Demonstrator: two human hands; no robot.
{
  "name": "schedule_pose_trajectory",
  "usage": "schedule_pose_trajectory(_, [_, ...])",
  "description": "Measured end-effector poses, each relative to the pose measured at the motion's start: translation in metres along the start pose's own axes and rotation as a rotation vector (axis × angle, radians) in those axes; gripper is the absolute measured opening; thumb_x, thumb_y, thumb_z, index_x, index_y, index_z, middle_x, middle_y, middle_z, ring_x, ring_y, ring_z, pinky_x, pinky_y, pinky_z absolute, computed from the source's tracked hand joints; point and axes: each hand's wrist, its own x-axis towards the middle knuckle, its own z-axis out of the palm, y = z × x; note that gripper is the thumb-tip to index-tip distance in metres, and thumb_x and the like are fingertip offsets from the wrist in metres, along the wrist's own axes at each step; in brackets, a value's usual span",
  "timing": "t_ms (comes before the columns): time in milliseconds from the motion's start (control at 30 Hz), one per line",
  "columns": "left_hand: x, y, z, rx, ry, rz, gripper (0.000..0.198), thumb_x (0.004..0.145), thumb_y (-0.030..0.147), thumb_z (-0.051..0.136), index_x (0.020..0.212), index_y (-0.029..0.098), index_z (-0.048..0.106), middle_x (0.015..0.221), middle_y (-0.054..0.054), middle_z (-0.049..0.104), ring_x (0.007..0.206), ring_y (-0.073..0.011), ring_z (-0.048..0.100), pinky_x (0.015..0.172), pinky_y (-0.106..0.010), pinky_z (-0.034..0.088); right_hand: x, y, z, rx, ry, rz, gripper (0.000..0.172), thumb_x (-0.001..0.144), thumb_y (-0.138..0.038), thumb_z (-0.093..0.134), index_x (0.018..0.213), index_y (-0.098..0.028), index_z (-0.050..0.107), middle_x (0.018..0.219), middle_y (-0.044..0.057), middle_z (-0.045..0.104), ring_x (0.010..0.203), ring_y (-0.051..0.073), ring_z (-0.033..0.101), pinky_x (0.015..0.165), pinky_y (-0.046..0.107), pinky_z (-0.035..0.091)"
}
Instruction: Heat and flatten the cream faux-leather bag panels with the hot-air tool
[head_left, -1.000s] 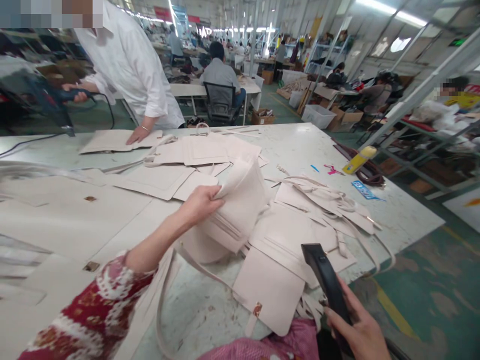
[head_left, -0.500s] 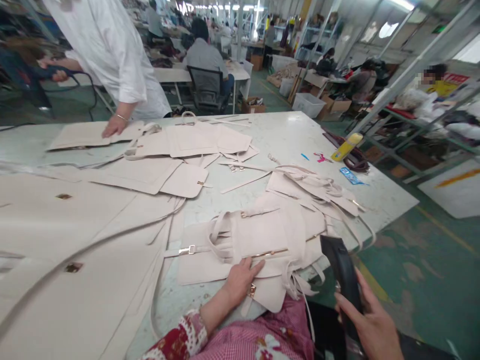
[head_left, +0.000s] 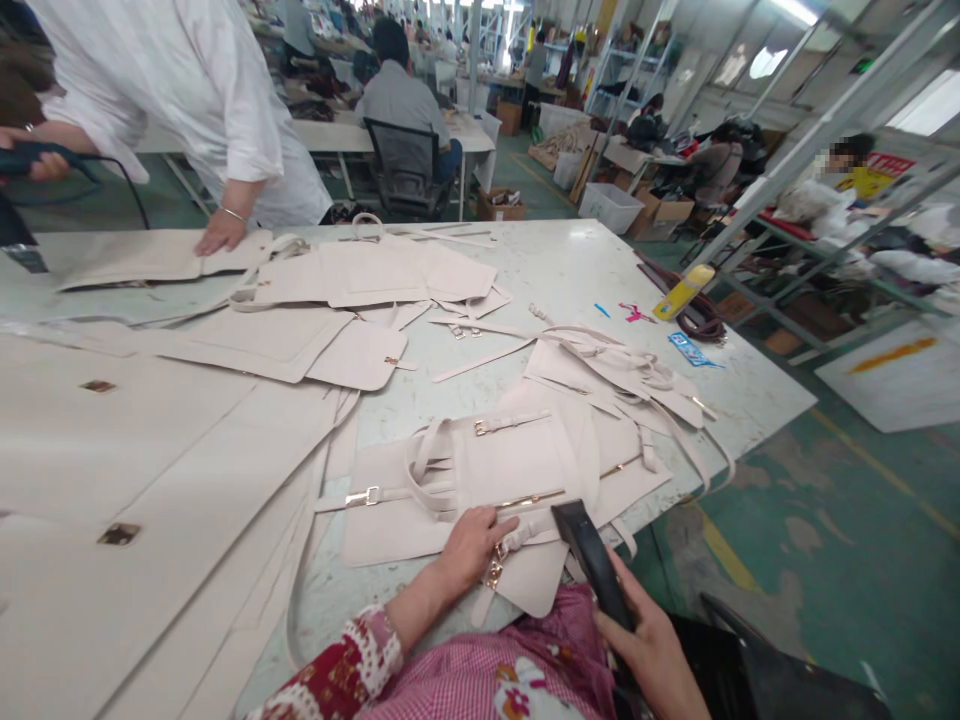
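Widest bare room: far right of surface, short of yellow bottle. Narrower lane between near bag and flat pieces; thin strap lies across it. Raised handle stands up at bag's left. Strap-covered pile blocks beyond right. Left hand and black tool crowd near edge. Co-worker's hand fills far left.

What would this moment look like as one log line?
left hand: on beige bag | right hand: gripping black handheld tool | co-worker's hand: on another beige piece
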Motion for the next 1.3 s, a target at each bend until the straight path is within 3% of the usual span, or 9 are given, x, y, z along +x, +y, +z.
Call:
schedule_pose_trajectory(67, [0.002,-0.001,-0.004,-0.045,-0.010,0.016,0.034,0.088,0.030,0.040,0.121,0.028,0.048,0.088,-0.004,0.050,0.082,-0.0185,0.044,0.071,-0.028,0.032,0.017,-0.007,0.005,0.016,0.089,-0.041,0.076,0.063,-0.036,0.064,0.131,-0.013,0.038,0.123,0.008,0.054,0.113,0.025,0.048,0.094,0.032,0.040])
schedule_pose_trajectory(167, [-0.001,0.000,-0.008,-0.084,-0.014,0.026,0.033,0.088,0.030,0.040,0.119,0.027,0.050,0.086,-0.004,0.051,0.081,-0.0184,0.044,0.069,-0.028,0.031,0.038,-0.023,-0.006,-0.005,0.174,-0.047,0.078,0.065,-0.036,0.063,0.134,-0.014,0.033,0.088,0.005,0.067,0.076,0.020,0.062,0.066,0.027,0.051])
schedule_pose_trajectory(267, [-0.011,0.002,-0.006,-0.102,-0.021,0.042,0.031,0.088,0.032,0.040,0.115,0.028,0.053,0.086,-0.004,0.051,0.080,-0.0183,0.043,0.067,-0.028,0.030,0.052,-0.044,-0.024,-0.046,0.069,-0.014,0.076,0.070,-0.034,0.060,0.137,-0.021,0.025,0.059,-0.004,0.059,0.045,0.013,0.052,0.044,0.023,0.045])
schedule_pose_trajectory(433, [-0.026,0.003,0.003,-0.127,0.008,0.020,0.030,0.088,0.034,0.039,0.115,0.030,0.053,0.087,-0.004,0.050,0.082,-0.0185,0.043,0.069,-0.028,0.029,0.089,-0.079,-0.020,-0.079,-0.161,0.026,0.073,0.068,-0.027,0.060,0.134,-0.028,0.029,0.058,-0.007,0.054,0.041,0.013,0.053,0.036,0.024,0.043])
schedule_pose_trajectory(667, [-0.027,0.002,0.003,-0.134,0.005,0.034,0.027,0.087,0.034,0.043,0.110,0.029,0.055,0.083,-0.003,0.048,0.078,-0.0168,0.043,0.067,-0.027,0.028,0.168,-0.103,0.004,-0.109,-0.147,0.021,0.071,0.066,-0.027,0.060,0.132,-0.020,0.035,0.053,-0.004,0.055,0.038,0.016,0.055,0.033,0.026,0.043])
schedule_pose_trajectory(833, [-0.030,0.000,0.011,-0.105,0.059,0.019,0.026,0.085,0.038,0.045,0.107,0.029,0.056,0.082,-0.002,0.047,0.078,-0.0170,0.042,0.066,-0.027,0.028,0.156,-0.118,-0.021,-0.089,-0.059,-0.046,0.073,0.068,-0.032,0.060,0.134,-0.028,0.029,0.060,-0.005,0.057,0.043,0.015,0.057,0.039,0.028,0.047])
schedule_pose_trajectory(967, [-0.032,-0.003,0.014,-0.100,0.058,0.035,0.028,0.084,0.038,0.047,0.110,0.029,0.054,0.082,-0.003,0.047,0.077,-0.0167,0.041,0.066,-0.026,0.029,0.129,-0.114,-0.030,-0.114,-0.209,0.078,0.074,0.066,-0.032,0.062,0.133,-0.028,0.030,0.058,-0.004,0.058,0.042,0.017,0.057,0.038,0.027,0.045])
schedule_pose_trajectory(1100, [-0.030,-0.002,0.007,-0.106,0.029,0.038,0.029,0.085,0.036,0.044,0.112,0.029,0.052,0.083,-0.003,0.047,0.078,-0.0176,0.042,0.066,-0.027,0.030,0.139,-0.105,-0.008,-0.196,-0.236,0.104,0.071,0.067,-0.035,0.057,0.132,-0.018,0.034,0.061,0.000,0.060,0.042,0.017,0.057,0.038,0.028,0.044])
schedule_pose_trajectory(1300, [-0.044,0.008,-0.012,-0.081,-0.033,0.057,0.029,0.082,0.022,0.045,0.110,0.025,0.051,0.085,-0.004,0.048,0.082,-0.0189,0.044,0.074,-0.030,0.033,0.154,-0.126,0.032,-0.341,-0.037,-0.126,0.074,0.068,-0.028,0.057,0.136,-0.020,0.028,0.044,-0.008,0.047,0.039,0.013,0.050,0.042,0.024,0.040])
